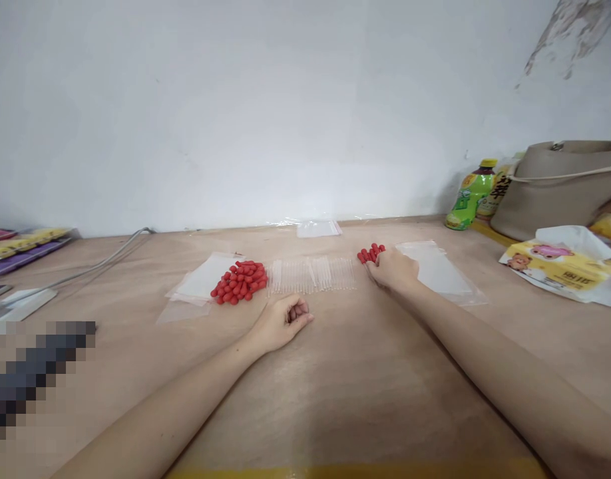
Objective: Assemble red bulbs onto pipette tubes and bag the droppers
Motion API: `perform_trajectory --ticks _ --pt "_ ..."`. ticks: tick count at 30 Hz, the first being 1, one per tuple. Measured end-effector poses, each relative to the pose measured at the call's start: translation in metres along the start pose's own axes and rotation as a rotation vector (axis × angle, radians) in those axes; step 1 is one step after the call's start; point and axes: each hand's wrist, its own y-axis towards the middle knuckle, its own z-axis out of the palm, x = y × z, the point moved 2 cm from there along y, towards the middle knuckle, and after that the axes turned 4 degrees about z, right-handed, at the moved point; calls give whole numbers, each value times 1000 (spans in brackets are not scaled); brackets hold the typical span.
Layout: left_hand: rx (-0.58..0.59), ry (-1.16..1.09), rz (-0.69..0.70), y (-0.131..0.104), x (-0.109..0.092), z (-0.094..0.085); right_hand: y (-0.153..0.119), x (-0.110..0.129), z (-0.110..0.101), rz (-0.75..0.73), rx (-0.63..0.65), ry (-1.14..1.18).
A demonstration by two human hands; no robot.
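Two heaps of red pieces flank a row of clear tubes (pixel 313 274) on the desk (pixel 335 392): a larger left heap (pixel 239 282) and a smaller right heap (pixel 371 253). Such small pieces call for light fingertip contact, clear of the tubes. The right hand (pixel 394 268) reaches forward, fingers bent down at the smaller heap; whether it grips a piece, I cannot tell. The left hand (pixel 284 321) lies half-curled nearer the body, thumb apart from fingers, nothing showing in it.

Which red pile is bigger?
The larger pile, left of the clear strips; it shows many more pieces than the small pile at the right hand.
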Motion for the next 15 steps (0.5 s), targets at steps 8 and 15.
perform_trajectory --ticks 8,15 --pt "-9 10 16 1 -1 0 -13 28 -1 -82 40 -25" --pt "-10 18 17 1 -1 0 1 40 11 -19 112 -90"
